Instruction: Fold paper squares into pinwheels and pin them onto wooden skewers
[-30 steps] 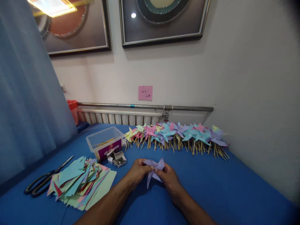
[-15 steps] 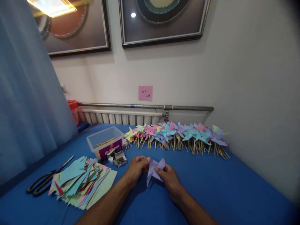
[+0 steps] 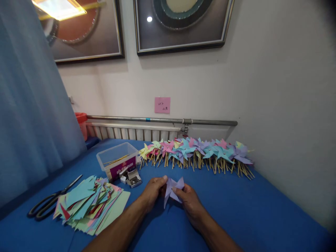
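A lavender paper pinwheel (image 3: 170,191) is held up over the blue table cover between my two hands. My left hand (image 3: 154,191) pinches its upper left blade, thumb at the tip. My right hand (image 3: 191,200) grips it from the right, with the thumb pressed near the centre and the other fingers behind the paper. No stick shows on this pinwheel. Just beyond my left hand lies a small open box of metal pins (image 3: 134,180). Past both hands, many finished pinwheels (image 3: 185,149) in pastel colours lie in a long row, with thin wooden sticks pointing toward me.
Black-handled scissors (image 3: 49,203) lie at the left beside a loose pile of cut coloured paper (image 3: 89,206). Behind the pile stands a clear plastic tub (image 3: 105,159) with a few sticks in it. A radiator (image 3: 131,133) and pipe run along the wall; a blue curtain (image 3: 34,105) hangs left.
The view has shifted very slightly. Both hands keep their hold on the lavender pinwheel, with hardly any visible movement.
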{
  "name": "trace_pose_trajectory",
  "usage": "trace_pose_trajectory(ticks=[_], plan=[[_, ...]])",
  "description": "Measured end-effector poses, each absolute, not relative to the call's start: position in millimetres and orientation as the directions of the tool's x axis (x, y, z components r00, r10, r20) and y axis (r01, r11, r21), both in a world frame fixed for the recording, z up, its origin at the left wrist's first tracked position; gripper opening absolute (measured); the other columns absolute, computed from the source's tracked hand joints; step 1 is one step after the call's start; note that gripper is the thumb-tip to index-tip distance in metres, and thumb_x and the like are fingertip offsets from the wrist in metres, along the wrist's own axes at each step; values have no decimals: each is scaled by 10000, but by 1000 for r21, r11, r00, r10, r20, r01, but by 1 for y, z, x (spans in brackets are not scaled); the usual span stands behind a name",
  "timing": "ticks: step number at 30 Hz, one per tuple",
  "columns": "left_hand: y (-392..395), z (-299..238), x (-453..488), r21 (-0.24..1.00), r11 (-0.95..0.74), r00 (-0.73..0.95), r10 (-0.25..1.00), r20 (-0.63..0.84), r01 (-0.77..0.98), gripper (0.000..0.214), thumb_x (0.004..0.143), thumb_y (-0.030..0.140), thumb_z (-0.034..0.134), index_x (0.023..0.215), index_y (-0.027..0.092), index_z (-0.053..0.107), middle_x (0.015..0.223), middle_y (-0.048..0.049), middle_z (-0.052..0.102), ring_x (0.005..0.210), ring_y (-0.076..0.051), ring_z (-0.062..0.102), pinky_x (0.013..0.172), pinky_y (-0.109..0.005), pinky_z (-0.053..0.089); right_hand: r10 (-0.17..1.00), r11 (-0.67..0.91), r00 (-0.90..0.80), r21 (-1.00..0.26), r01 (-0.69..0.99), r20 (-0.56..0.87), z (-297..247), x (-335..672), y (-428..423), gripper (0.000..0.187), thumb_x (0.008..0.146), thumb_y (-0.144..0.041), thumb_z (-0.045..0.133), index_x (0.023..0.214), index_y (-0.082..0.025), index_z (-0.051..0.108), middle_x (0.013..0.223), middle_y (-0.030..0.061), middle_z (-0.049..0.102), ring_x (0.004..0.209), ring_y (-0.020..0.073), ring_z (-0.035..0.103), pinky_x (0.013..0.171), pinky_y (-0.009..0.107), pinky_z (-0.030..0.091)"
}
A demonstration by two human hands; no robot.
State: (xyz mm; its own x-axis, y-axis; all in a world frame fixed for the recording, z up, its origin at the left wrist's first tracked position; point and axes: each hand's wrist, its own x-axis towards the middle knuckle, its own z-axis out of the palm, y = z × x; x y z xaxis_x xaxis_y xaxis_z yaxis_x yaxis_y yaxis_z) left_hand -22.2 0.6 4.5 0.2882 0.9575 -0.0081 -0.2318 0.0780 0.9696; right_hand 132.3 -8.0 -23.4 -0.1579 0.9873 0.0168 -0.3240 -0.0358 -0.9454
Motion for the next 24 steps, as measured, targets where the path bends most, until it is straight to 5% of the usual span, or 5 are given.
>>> trace_pose_trajectory(ticks=[15, 19, 24], plan=[[0, 7, -25, 982, 46, 312, 950, 13, -181, 473, 666, 595, 749, 568, 167, 574, 507, 2, 471, 496, -108, 374, 547, -286, 251, 992, -13, -127, -966, -260, 21, -28, 132, -6, 393, 689, -469, 803, 911, -156, 719, 800, 54, 747, 721, 215, 665, 703, 328, 506], [4, 8, -28, 977, 33, 234, 972, 17, -209, 525, 707, 661, 684, 561, 172, 562, 529, -20, 525, 507, -121, 438, 566, -285, 309, 989, -5, -144, -961, -277, 37, -24, 131, -9, 381, 708, -455, 789, 922, -147, 723, 823, 58, 752, 735, 213, 665, 702, 313, 494], [12, 16, -42, 997, -67, 6, 998, 67, -38, 524, 696, 668, 663, 704, 144, 651, 606, -30, 603, 541, -141, 520, 589, -273, 376, 990, -21, -142, -960, -280, 20, -22, 131, -11, 329, 698, -387, 797, 928, -160, 732, 797, 28, 742, 672, 168, 619, 660, 278, 460]])
